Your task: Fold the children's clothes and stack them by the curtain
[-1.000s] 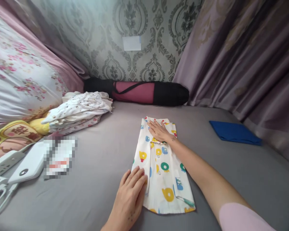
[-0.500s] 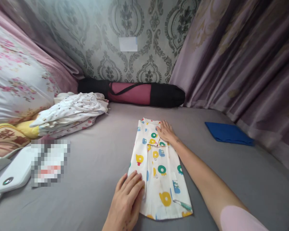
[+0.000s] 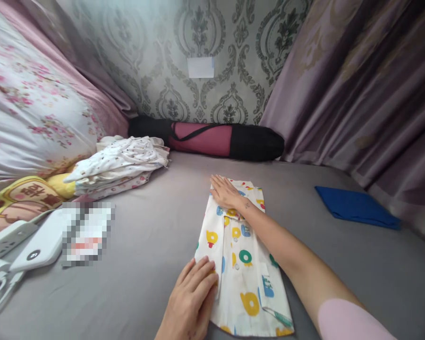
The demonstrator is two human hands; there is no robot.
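Resting at eight o'clock on the printed shirt point(image 3: 248, 276), our left hand point(image 3: 193, 298) has its fingers loosely together. We find the shirt at five o'clock in view, sides apparently folded in, lower end not yet. At its eleven, our right hand point(image 3: 228, 194) lies flat, fingers slightly apart, forearm point(image 3: 293, 252) covering one edge. Beyond: blue cloth point(image 3: 356, 208) at two, heaped clothes point(image 3: 122, 163) ten, bag point(image 3: 205, 140) eleven.

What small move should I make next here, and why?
Perhaps slide your right hand rightward over the far end of the shirt: that hand lies flat near the far left corner, and your left hand rests at the left edge, so neither is at the far right corner.
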